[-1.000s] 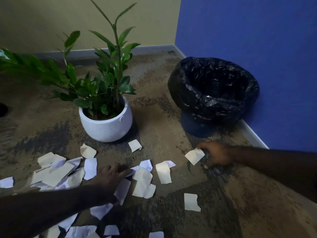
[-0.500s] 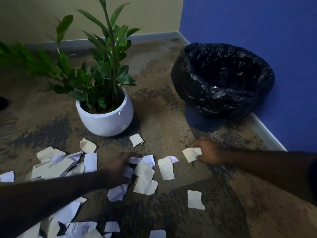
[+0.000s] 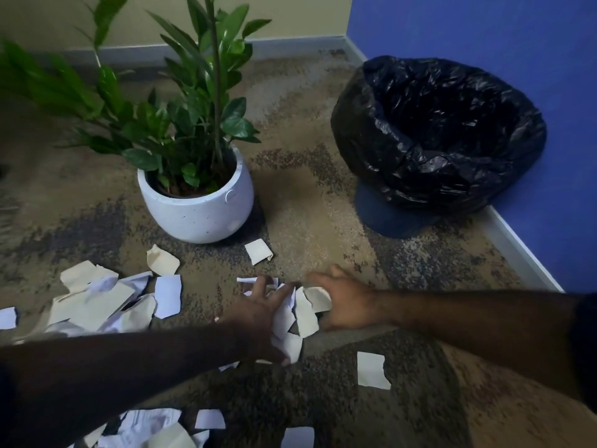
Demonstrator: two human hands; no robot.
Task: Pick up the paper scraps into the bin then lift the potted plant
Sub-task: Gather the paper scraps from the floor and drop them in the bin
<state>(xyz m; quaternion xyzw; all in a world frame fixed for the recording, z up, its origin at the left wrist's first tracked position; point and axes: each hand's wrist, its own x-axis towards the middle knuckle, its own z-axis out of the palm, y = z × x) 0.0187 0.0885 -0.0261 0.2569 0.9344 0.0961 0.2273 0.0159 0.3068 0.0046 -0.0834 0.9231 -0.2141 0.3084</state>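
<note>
White and cream paper scraps lie scattered on the carpet. A bunch of scraps (image 3: 300, 318) is pressed between my two hands at the middle of the view. My left hand (image 3: 258, 315) rests on them from the left with its fingers spread. My right hand (image 3: 342, 305) closes on a cream scrap from the right. A larger heap of scraps (image 3: 97, 302) lies to the left. The potted plant, in a round white pot (image 3: 197, 205), stands behind the hands. The bin (image 3: 436, 134), lined with a black bag, stands at the back right by the blue wall.
Single scraps lie near the pot (image 3: 258, 251), to the front right (image 3: 371, 370) and along the bottom edge (image 3: 151, 428). The blue wall's white skirting (image 3: 517, 247) runs along the right. Long green leaves (image 3: 64, 85) spread out to the left of the pot.
My right hand has swept left with its cream scrap and met my left hand, which pushed several scraps to the right. The scraps between them are now bunched together.
</note>
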